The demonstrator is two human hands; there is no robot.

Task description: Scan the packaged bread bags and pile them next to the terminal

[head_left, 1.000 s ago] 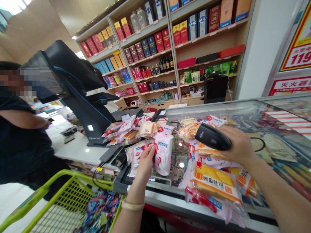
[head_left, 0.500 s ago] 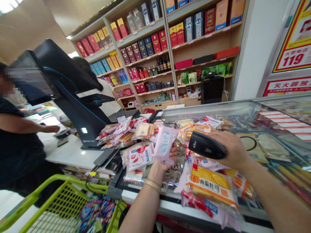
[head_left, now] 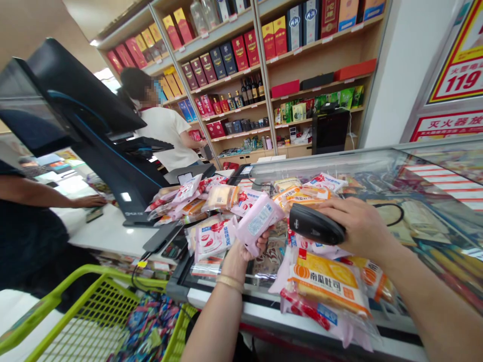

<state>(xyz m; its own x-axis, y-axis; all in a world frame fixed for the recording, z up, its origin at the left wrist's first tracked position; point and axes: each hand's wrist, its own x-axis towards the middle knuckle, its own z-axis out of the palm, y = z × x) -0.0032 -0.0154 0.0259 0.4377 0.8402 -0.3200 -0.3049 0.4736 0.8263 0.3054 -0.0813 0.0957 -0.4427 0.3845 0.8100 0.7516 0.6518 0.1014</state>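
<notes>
My left hand (head_left: 253,247) is wrapped round a pink bread packet (head_left: 260,217), its white printed label facing up and tilted. To its right, my right hand (head_left: 354,221) grips a black handheld scanner (head_left: 317,224), whose head points left at the packet. Below the scanner, an orange-and-yellow bread packet (head_left: 328,276) lies over pink packets on the glass counter. A red-and-white packet (head_left: 215,239) lies left of my left hand. Behind it is a pile of wrapped breads (head_left: 222,197).
A dark checkout monitor (head_left: 86,100) stands at the left. A green shopping cart (head_left: 86,301) with colourful packets is at the lower left. The glass counter (head_left: 377,166) stretches right. One person (head_left: 166,125) stands by the shelves, another person (head_left: 30,216) at the left.
The pink packet in my left hand has tilted, its top leaning right. The scanner has shifted slightly left. The person by the shelves shows more fully, and the left person's hand has moved right.
</notes>
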